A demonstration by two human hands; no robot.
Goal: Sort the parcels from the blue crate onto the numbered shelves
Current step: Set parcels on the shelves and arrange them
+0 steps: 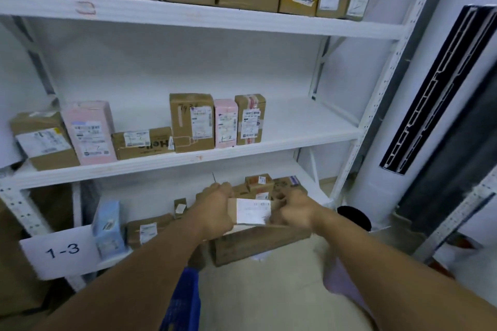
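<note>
Left hand [215,209] and right hand [293,213] are each clamping fingers [219,190] round an end of the small parcel [251,212], label up, probably for reading, at the bottom shelf [312,188], its 1-3 tag [60,250] at 8 o'clock and the blue crate [185,301] at 6 o'clock.

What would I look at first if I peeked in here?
The left hand and right hand grip a small brown parcel with a white label, low in the middle at the lowest shelf. A big white sign reading 1-3 hangs at its left end, and pink boxes stand among brown ones on the middle shelf.
</note>
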